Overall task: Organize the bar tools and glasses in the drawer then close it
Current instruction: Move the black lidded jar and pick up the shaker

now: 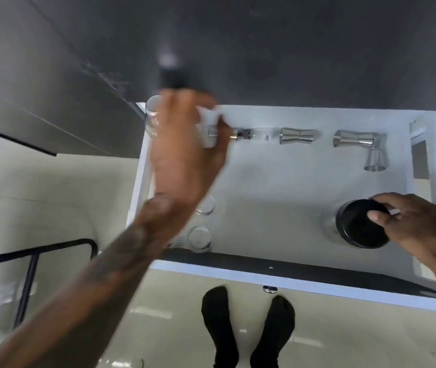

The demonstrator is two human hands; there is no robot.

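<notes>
The white drawer point(278, 187) is pulled out below me. My left hand point(185, 150) hovers, blurred, over its back left corner, fingers curled around a dark cylindrical object point(170, 75) that sticks up past them. Along the back lie a small clear bottle point(251, 135), two steel jiggers point(296, 136) point(355, 139) and a steel cone point(376, 162). Clear glasses stand at the back left point(153, 118) and front left point(206, 207) point(198, 239). My right hand point(418, 227) grips the rim of a black-lidded container point(355, 229) at the front right.
A dark countertop point(264, 49) overhangs the drawer's back. The drawer front has a small metal knob point(270, 288). A black metal frame point(33, 256) stands on the pale floor to the left. My feet in black socks point(248, 328) are just in front of the drawer.
</notes>
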